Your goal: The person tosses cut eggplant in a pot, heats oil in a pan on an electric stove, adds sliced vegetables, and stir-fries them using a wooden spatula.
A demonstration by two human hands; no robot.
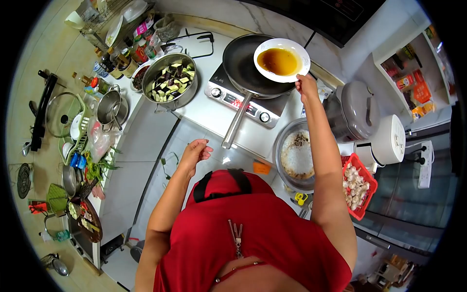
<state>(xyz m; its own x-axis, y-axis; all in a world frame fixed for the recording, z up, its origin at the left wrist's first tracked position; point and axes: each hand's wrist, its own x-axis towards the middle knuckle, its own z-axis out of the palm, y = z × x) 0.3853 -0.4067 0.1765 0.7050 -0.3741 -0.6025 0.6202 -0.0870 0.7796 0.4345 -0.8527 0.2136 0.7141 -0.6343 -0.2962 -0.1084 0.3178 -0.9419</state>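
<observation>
My right hand (pixel 306 87) pinches the rim of a white shallow bowl (pixel 302 52) with brown-yellow liquid in it. The bowl is over the right side of a black frying pan (pixel 238 56), hiding part of it. The pan rests on an induction cooker (pixel 221 82) with a lit red display, its metal handle pointing toward me. My left hand (pixel 194 153) hangs in front of the counter with loosely curled fingers, holding nothing. To the pan's left stands a steel pot (pixel 187 93) with cut eggplant (pixel 170 82).
A steel basin (pixel 278 155) with residue sits below my right forearm. Beside it are a red basket (pixel 372 187) of garlic, a grey pressure cooker (pixel 355 109) and a white rice cooker (pixel 389 141). Sauce bottles (pixel 114 61), a drying rack (pixel 82 136) and a cutting board (pixel 97 231) line the left.
</observation>
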